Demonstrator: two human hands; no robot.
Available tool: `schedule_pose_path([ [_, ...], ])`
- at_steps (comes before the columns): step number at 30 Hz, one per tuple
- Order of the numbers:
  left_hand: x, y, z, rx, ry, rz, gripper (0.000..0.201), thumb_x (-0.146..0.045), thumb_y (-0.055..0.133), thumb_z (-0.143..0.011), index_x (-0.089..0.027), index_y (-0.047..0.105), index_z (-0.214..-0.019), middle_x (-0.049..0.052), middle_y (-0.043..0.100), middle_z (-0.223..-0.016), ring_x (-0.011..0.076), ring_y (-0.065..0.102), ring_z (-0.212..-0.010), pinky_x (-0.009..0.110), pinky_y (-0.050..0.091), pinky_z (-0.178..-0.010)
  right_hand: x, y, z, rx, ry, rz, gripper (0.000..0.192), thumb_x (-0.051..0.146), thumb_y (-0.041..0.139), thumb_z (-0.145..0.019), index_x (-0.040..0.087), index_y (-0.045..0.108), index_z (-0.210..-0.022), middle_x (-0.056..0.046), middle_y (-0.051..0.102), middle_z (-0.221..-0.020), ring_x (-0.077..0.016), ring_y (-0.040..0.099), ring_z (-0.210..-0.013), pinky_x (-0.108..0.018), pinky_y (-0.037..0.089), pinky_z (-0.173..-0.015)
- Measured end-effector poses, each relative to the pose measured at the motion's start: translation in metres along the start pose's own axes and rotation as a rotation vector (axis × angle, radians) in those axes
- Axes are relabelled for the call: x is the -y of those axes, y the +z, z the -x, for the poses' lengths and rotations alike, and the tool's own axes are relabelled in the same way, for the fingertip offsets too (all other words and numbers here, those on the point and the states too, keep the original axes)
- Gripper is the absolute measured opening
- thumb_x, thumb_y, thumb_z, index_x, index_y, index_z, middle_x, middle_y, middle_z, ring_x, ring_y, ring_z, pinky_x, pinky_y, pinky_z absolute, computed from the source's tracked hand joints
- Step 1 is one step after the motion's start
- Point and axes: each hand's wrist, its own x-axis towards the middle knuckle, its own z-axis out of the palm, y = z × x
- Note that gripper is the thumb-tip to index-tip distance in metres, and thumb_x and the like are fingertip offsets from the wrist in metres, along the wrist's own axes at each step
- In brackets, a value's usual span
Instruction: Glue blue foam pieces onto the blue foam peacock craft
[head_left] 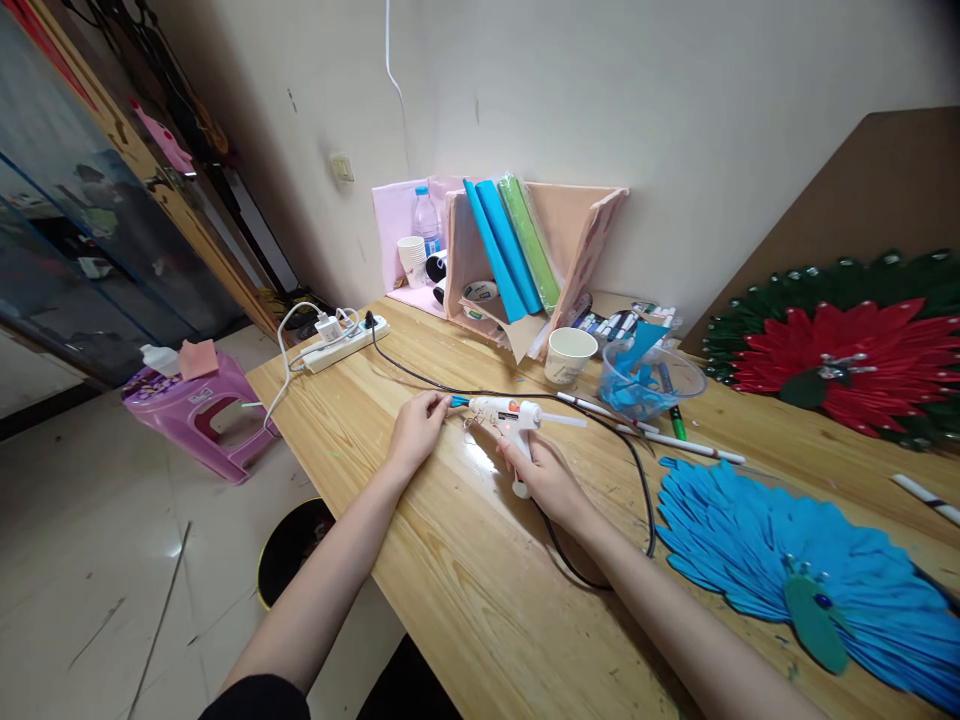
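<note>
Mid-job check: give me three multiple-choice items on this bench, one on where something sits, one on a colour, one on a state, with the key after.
1. Where does the paper cup stand?
A. On the purple stool
B. On the table, left of the clear bowl
C. On the blue fan-shaped craft piece

2. What colour is the small piece at the glue gun nozzle?
A. Blue
B. Yellow
C. Red

3. What is the right hand doing?
A. Resting flat on the table, empty
B. Lifting the paper cup
C. Holding the glue gun by its handle

Key:
1. B, the cup stands on the wooden table just left of the bowl.
2. A, the left hand pinches a blue piece at the nozzle.
3. C, the right hand's fingers wrap the handle.
</note>
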Motion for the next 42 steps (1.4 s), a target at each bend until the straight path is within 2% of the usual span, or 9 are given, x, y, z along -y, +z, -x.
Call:
schedule_pose_path([
  [13,-0.0019,-0.0013,0.0001,-0.016,0.059,-0.031,0.026,-0.032,0.046,-0.087,-0.016,0.065,-0.078,0.005,0.066,-0.078,0.0153,0.056,-0.069,0.025,0.039,-0.063,0.0016,-0.0008,-0.0001,-0.011,0.018,-0.014,0.033,0.044,0.042,-0.087,0.02,0.062,-0.097,-0.003,0.066,-0.089,-0.0209,0.06,-0.081,-0.029,0.043,-0.072],
  [23,0.002,0.0001,-0.0016,-0.012,0.057,-0.042,0.025,-0.031,0.047,-0.087,-0.016,0.065,-0.08,0.004,0.065,-0.077,0.0141,0.055,-0.067,0.024,0.039,-0.061,0.004,-0.0031,-0.0001,0.019,0.074,0.021,0.04,0.048,0.04,-0.087,0.018,0.064,-0.095,-0.003,0.065,-0.082,-0.0194,0.058,-0.076,-0.028,0.042,-0.072],
  [29,0.0028,0.0002,-0.0013,-0.012,0.057,-0.045,0.024,-0.031,0.047,-0.087,-0.016,0.065,-0.079,0.004,0.065,-0.076,0.0141,0.055,-0.066,0.024,0.039,-0.061,0.0042,-0.0035,-0.0011,0.026,0.051,-0.02,0.037,0.046,0.04,-0.088,0.02,0.062,-0.102,-0.004,0.066,-0.097,-0.0214,0.058,-0.091,-0.029,0.041,-0.081],
  [36,0.0028,0.0002,-0.0005,-0.021,0.06,-0.039,0.026,-0.033,0.046,-0.087,-0.016,0.064,-0.078,0.004,0.065,-0.077,0.014,0.055,-0.068,0.024,0.039,-0.062,0.0062,-0.0039,-0.0007,0.007,0.071,0.043,0.038,0.047,0.039,-0.087,0.017,0.063,-0.088,-0.004,0.065,-0.081,-0.0192,0.057,-0.073,-0.027,0.04,-0.069],
  [42,0.0009,-0.0012,-0.0002,-0.029,0.056,-0.039,0.026,-0.033,0.046,-0.087,-0.017,0.063,-0.076,0.002,0.064,-0.073,0.0133,0.054,-0.065,0.024,0.038,-0.06,0.0055,-0.0049,-0.0012,-0.008,0.068,0.05,0.036,0.046,0.039,-0.087,0.019,0.061,-0.082,-0.001,0.061,-0.07,-0.0181,0.055,-0.068,-0.026,0.039,-0.066],
])
